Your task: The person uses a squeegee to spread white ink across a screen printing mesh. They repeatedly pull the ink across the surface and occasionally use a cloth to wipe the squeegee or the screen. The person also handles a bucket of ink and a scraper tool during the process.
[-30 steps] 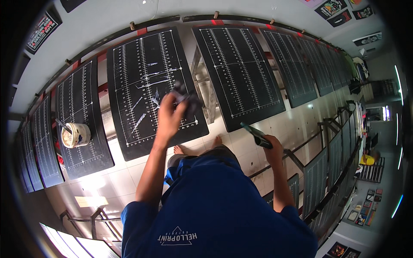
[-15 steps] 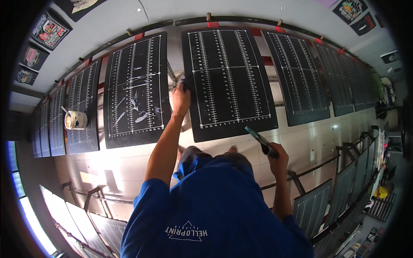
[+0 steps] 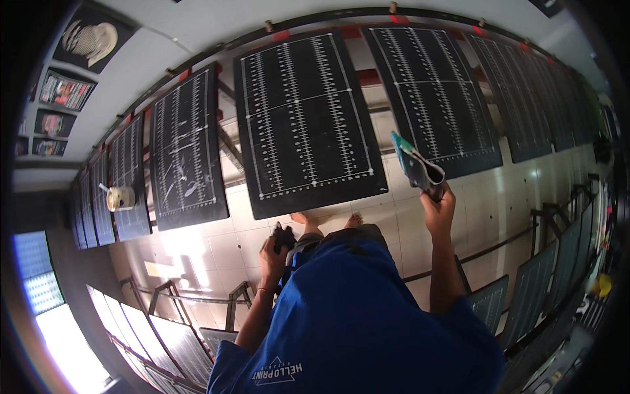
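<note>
My left hand (image 3: 272, 261) is closed on a crumpled black cloth (image 3: 283, 239), held low near my legs and off the boards. In my right hand (image 3: 438, 210) is a squeegee (image 3: 419, 168) with a green blade and a dark body, blade pointing up and away. It is in front of the near left corner of a black board (image 3: 453, 159) at the right. Straight ahead lies another black board (image 3: 308, 200) marked with white lines and ruler-like scales. Further left, a similar board (image 3: 190, 213) carries whitish smears.
An open tub (image 3: 121, 198) with a stick in it stands on a board at the far left. More boards continue along the rack's dark rail (image 3: 328, 14) on both sides. Behind me runs a second rack (image 3: 525, 230) with boards. Printed pictures (image 3: 92, 43) hang on the wall.
My left hand has drawn back from the board's left edge towards my body with the cloth. My right hand has lifted the squeegee and turned it. The view has shifted right.
</note>
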The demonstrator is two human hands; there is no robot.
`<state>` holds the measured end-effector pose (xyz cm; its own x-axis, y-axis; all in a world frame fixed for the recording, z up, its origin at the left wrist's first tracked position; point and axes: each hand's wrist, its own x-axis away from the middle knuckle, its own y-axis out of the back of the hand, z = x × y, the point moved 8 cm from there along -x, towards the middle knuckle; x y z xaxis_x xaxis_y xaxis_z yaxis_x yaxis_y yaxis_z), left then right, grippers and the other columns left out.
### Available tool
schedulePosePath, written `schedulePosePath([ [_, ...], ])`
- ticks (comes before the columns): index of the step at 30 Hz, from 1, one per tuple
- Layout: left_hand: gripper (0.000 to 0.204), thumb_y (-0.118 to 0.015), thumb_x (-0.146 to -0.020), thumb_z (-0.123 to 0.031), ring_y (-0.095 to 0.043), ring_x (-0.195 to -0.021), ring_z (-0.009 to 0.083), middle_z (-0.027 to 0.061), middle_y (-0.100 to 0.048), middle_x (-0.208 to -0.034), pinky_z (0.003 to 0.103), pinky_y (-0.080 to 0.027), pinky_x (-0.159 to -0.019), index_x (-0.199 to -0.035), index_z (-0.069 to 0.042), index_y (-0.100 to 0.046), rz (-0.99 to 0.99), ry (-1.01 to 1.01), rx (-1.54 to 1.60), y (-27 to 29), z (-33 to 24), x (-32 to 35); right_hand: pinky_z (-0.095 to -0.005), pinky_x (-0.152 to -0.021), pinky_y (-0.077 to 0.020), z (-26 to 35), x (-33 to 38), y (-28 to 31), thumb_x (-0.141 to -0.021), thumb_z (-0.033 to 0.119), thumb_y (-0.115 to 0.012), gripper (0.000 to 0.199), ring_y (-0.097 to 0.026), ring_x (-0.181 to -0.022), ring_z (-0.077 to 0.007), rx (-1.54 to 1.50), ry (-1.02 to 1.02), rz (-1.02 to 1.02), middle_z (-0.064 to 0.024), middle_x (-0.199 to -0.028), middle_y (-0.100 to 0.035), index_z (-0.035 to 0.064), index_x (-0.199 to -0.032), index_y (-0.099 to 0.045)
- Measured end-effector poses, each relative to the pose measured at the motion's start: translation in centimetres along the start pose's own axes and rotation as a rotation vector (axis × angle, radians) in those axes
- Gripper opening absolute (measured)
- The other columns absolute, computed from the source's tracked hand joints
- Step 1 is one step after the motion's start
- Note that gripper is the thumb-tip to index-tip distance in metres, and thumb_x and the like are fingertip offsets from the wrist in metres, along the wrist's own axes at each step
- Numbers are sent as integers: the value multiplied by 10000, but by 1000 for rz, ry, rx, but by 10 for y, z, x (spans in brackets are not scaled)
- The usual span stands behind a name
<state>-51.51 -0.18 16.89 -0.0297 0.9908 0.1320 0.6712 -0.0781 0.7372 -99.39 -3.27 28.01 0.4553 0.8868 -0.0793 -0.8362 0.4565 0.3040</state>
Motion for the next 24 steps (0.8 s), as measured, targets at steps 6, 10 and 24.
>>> schedulePosePath([
  [6, 294, -672, -857, -74, -601, -1001, 405, 209, -597, -1120, 479, -522, -828, -1144, -29, -625, 18, -354, -146, -44, -89, -44, -279, -680, -443, -19, 11, 66, -785, 51, -654, 268, -548, -752, -98, -48, -223, -186, -24, -836, -636, -25, -1042, -659],
  [10, 291, -656, -883, -138, -598, -1002, 408, 207, -593, -1103, 476, -535, -853, -1143, -14, -614, 115, -497, -153, -88, -127, -49, -281, -730, -449, -30, 44, 101, -785, 46, -648, 299, -556, -803, -109, 11, -305, -290, -44, -874, -643, -37, -1072, -653],
  [24, 253, -670, -845, -162, -618, -1044, 383, 172, -602, -1117, 487, -541, -871, -1068, -50, -626, 748, -559, -116, -215, -161, -11, -405, -860, -548, 41, -20, -4, -712, -25, -720, 431, -680, -991, -338, 220, 300, 90, -146, -1096, -692, 57, -1134, -691],
])
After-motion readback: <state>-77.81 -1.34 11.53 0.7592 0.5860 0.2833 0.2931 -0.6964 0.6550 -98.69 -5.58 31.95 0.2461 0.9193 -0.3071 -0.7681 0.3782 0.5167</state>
